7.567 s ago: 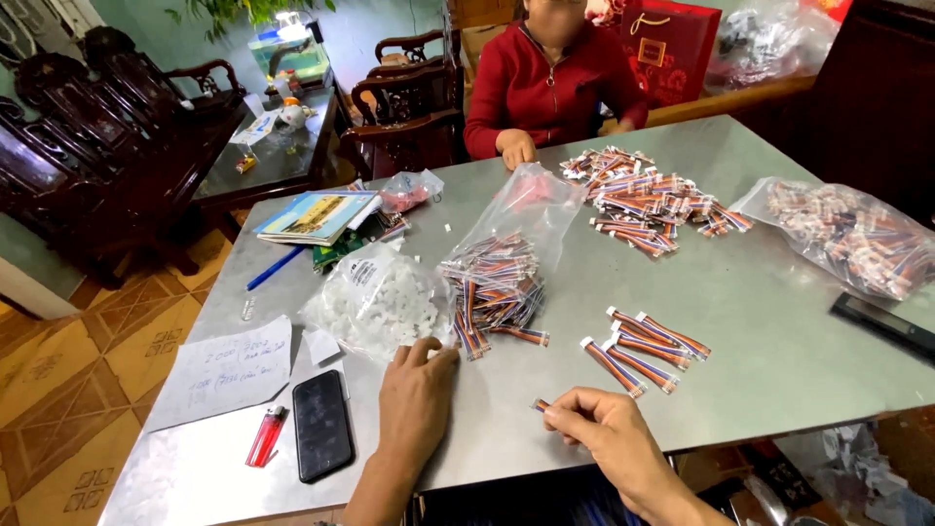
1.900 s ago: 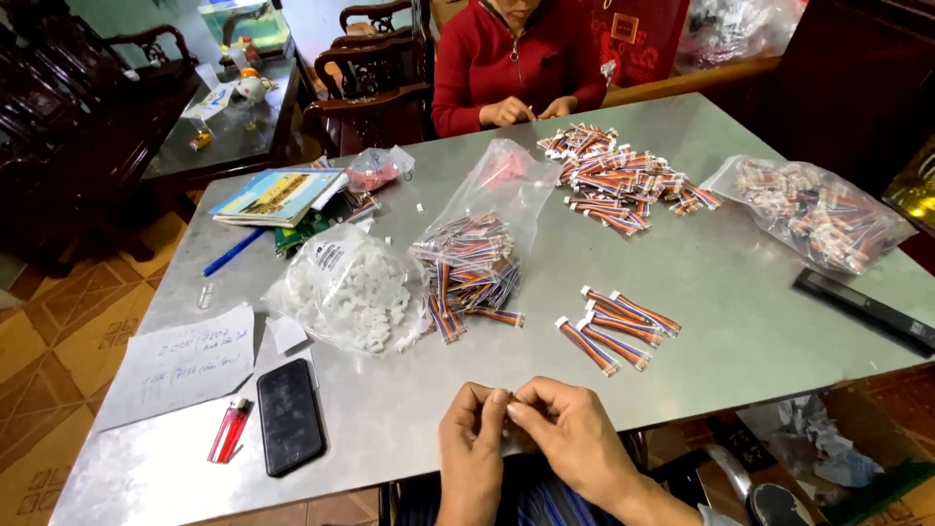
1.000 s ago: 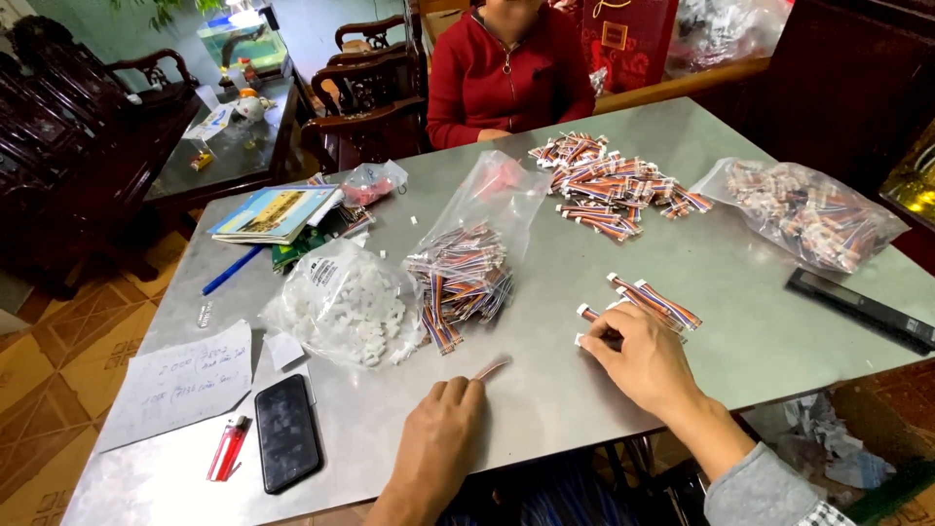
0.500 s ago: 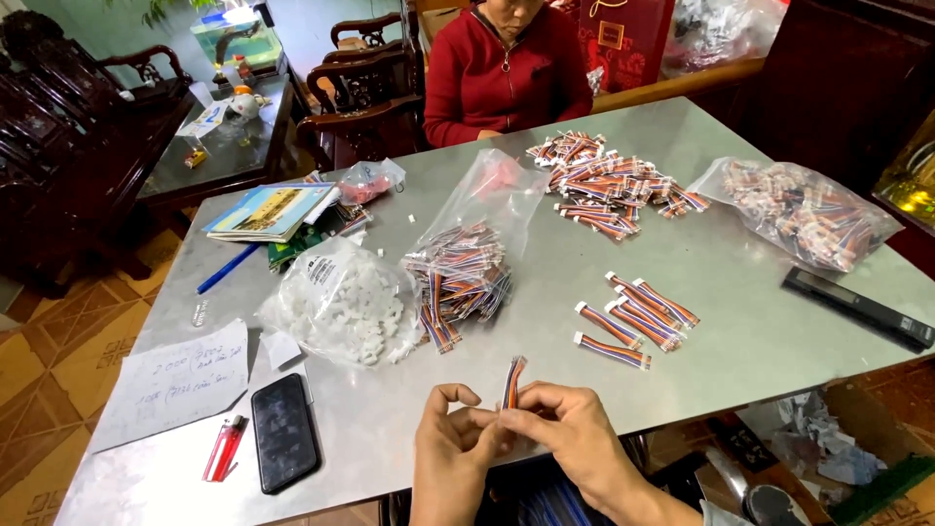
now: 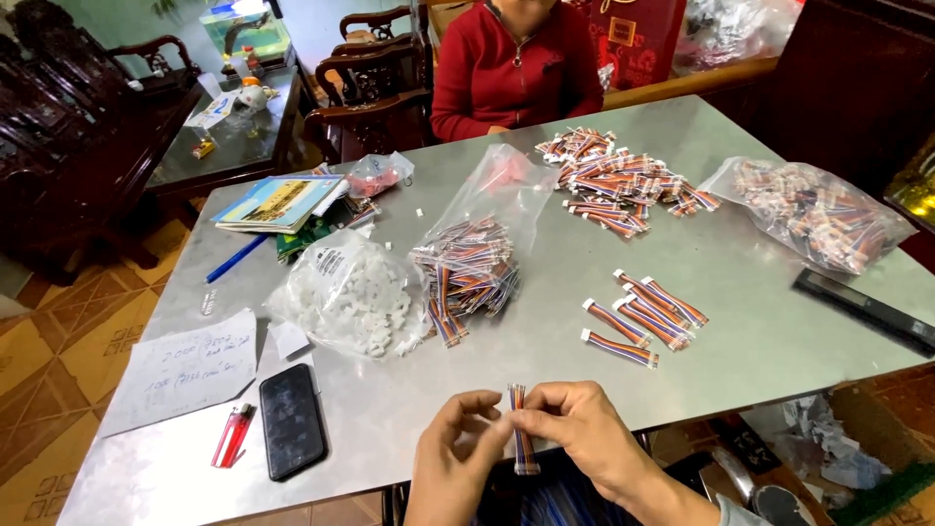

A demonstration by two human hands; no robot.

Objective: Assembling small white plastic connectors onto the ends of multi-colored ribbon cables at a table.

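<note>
Holding: my left hand [image 5: 458, 453] and right hand [image 5: 575, 438] pinch one cable [image 5: 521, 429].
Done: six cables [image 5: 643, 317] on worktop [image 5: 760, 282].
Left: bag of cables [image 5: 467, 273], seemingly most.

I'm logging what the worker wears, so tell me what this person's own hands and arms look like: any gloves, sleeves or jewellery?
Both hands are bare, with no gloves. The left hand shows no ring or watch, and its forearm is uncovered as far as the picture's edge. The right hand also shows no ring; farther up that arm, a grey sleeve begins at the bottom edge.
</note>
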